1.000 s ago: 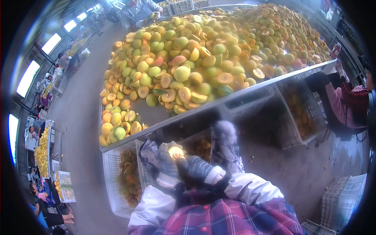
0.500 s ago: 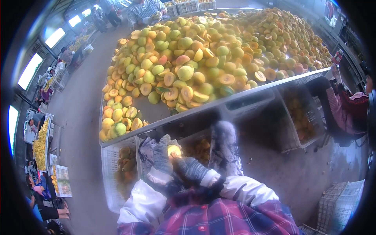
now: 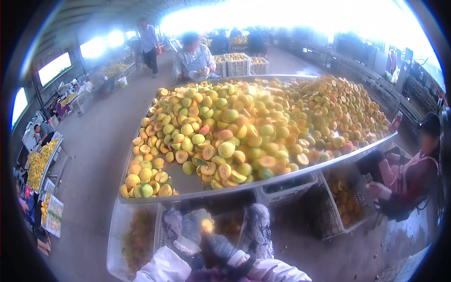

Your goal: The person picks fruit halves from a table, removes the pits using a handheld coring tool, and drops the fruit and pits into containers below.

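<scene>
the person's gloved left hand (image 3: 191, 229) and gloved right hand (image 3: 220, 247) meet low in the view, just below the near rim of the metal table (image 3: 188, 187); between them sits a small yellow peach (image 3: 207, 225), lit bright; the left hand's fingers curl up around the near-left side of the fruit and look closed on it; the right hand's fingers press in from the lower right, bunched together against the fruit, though whether they hold a tool cannot be told; the peach lies directly between the two hands, a touch closer to the left palm, and it looks round, so no long axis shows; beneath the table's near rim, a white crate (image 3: 123, 237) of cut fruit stands to the left of the hands, and another crate (image 3: 336, 207) stands off to the right; on the table a broad heap of peaches (image 3: 244, 127), whole and halved, spreads away from the rim; a seated co-worker (image 3: 408, 174) works at the table's right end, and another person (image 3: 193, 58) stands at its far side with fruit in hand.
</scene>
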`<state>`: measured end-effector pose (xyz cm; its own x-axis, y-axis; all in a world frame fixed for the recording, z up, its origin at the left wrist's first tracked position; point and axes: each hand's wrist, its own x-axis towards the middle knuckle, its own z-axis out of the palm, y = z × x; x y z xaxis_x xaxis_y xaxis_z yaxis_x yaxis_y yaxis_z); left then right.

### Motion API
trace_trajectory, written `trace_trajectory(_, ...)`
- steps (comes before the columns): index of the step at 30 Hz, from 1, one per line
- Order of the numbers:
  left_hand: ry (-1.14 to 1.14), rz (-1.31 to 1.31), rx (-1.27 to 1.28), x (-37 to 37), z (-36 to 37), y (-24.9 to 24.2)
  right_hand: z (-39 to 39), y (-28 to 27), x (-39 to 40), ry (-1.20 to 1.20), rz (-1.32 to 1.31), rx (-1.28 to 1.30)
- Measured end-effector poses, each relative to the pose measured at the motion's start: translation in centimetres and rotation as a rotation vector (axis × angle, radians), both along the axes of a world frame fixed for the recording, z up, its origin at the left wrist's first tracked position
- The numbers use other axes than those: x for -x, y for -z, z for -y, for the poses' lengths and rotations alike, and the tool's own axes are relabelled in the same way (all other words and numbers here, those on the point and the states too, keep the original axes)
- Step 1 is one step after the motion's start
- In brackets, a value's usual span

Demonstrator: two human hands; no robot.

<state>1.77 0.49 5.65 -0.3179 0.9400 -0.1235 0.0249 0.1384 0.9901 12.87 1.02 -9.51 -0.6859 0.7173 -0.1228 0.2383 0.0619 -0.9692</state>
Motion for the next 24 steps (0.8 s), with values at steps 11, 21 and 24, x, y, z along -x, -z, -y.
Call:
trace_trajectory(11, -0.022, -0.231, -0.01, 0.7, -0.3, 2.5, -0.3, -4.2, -2.1, -0.314, 0.02, -0.264)
trace_trajectory(21, 0.272, 0.042, 0.198, 3.1, 0.3, 3.6, 0.7, -0.1, -2.2, -0.128, -0.501, 0.947)
trace_trajectory(24, 0.326, 0.181, 0.316, 3.9, 0.7, 4.2, 2.7, -6.7, -2.5, -0.047, -0.285, 0.958)
